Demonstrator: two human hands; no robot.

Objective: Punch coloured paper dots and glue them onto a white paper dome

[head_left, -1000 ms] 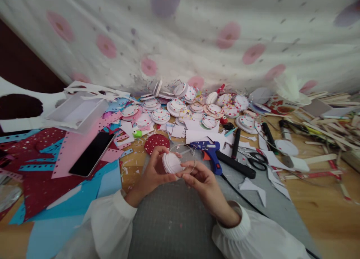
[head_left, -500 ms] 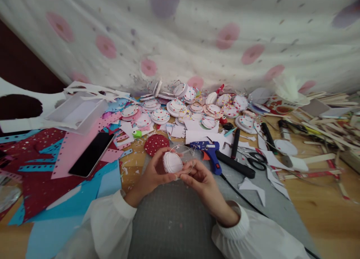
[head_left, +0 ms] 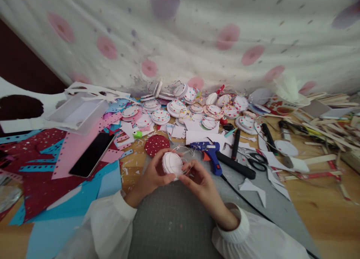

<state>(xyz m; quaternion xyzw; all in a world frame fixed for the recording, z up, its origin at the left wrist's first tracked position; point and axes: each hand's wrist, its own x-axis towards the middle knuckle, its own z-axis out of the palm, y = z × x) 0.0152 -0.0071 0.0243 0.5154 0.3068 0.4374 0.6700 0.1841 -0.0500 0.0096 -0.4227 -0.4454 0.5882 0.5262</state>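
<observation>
My left hand (head_left: 152, 179) wraps round a small stacked white paper disc (head_left: 172, 164), its thumb along the lower edge and fingers behind. A thin wire (head_left: 184, 148) loops out from the disc to the right. The fingertips of my right hand (head_left: 203, 180) pinch this wire at the disc's lower right edge. Just behind my left hand lies a dark red, white-flecked disc (head_left: 156, 145). A blue glue gun (head_left: 213, 157) rests beyond my right hand. Both hands are above the grey cutting mat (head_left: 174, 225).
Several layered discs with coloured dots (head_left: 160, 116) are heaped along the back. A phone (head_left: 92, 154) lies on coloured paper at left. Black scissors (head_left: 257, 162), paper scraps and wooden sticks (head_left: 320, 158) lie at right. The glue gun's cable (head_left: 244, 198) crosses the mat.
My right fingers have shifted slightly along the disc's lower right edge, and the wire loop now stands wider beside the disc. My left hand keeps its hold.
</observation>
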